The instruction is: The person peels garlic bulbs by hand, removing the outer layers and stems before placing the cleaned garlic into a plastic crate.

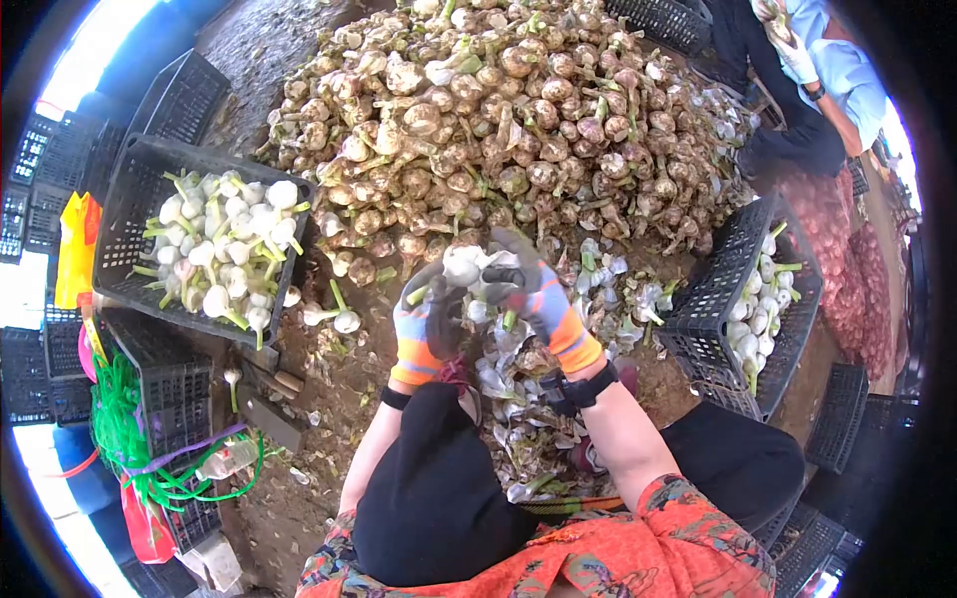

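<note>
Heap: big mound of brown, dirt-skinned garlic bulbs (498, 120) with green stalks.
Left crate: black plastic lattice crate (130, 214) just left of the heap, holding clean white bulbs (224, 249).
Right crate: second black lattice crate (713, 299) at the heap's lower right, part filled.
Skins: pale papery peelings (523, 429) below the heap.
Cord: green string tangle (125, 439), well below-left of the heap.
Sacks: red mesh sacks (847, 269), right of the heap.

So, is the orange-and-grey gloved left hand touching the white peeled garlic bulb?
Touching. Head view shows the left hand closed around the garlic bulb at its base.
</note>
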Available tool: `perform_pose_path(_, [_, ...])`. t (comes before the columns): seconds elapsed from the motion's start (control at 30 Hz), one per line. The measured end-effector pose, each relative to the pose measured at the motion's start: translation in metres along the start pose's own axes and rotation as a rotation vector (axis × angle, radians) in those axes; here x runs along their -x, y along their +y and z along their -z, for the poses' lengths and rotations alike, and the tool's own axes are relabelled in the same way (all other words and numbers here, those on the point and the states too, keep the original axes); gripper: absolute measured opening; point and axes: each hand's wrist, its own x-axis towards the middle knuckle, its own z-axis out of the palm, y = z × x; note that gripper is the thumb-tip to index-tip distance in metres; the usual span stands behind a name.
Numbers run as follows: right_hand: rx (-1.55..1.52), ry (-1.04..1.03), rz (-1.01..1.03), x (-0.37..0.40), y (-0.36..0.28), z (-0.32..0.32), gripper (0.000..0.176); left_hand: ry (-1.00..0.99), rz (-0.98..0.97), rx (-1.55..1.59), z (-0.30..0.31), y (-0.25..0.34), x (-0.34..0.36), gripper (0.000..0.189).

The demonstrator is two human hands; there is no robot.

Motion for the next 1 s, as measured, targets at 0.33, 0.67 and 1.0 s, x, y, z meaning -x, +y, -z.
perform_pose_path(0.33, [0.469, 0.343, 0.037, -0.006, 0.016, -0.007, 0.023, -0.131, 0.048, 0.036, -0.001, -0.004, 0.002, 0.036])
perform_pose_path(0.67, [0.166, 0.491, -0.082, 0.02, -0.011, 0.03, 0.042, -0.085, -0.056, 0.291, 0.008, 0.006, -0.002, 0.036])
perform_pose_path(1.0, [-0.743, -0.007, 0.395, 0.068, -0.122, 0.035, 0.038, 0.085, -0.046, -1.356, 0.046, -0.014, -0.049, 0.042])
